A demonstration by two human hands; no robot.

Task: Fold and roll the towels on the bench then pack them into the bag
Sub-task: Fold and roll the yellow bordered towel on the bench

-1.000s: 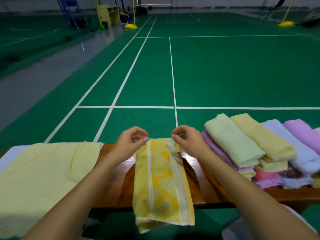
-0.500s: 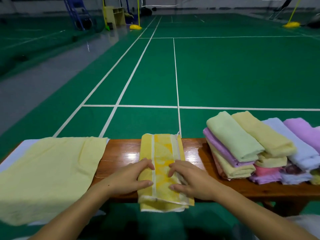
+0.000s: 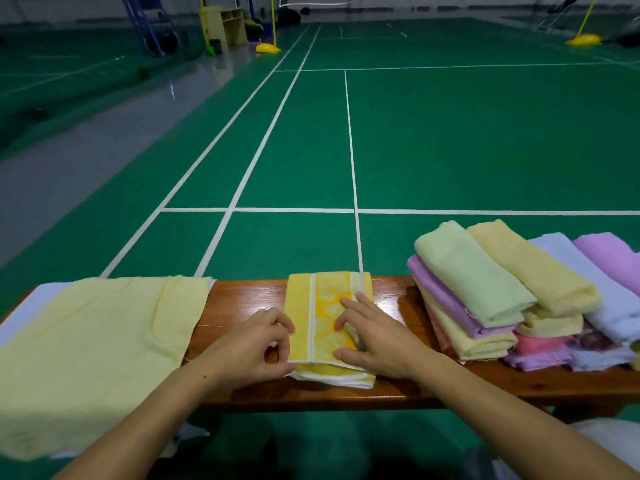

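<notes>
head view: left hand (image 3: 254, 344) pinches yellow towel (image 3: 327, 327); right hand (image 3: 375, 337) flat.

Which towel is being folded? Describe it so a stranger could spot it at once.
On the wooden bench, look mid-length, between the spread pale yellow cloth and the stack of folded towels. Under both hands lies the bright yellow towel, the only one with white stripes.

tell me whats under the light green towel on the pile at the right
The light green towel lies on a purple towel, with a pale yellow towel beneath that, all on the bench. How far they extend underneath is covered.
</notes>
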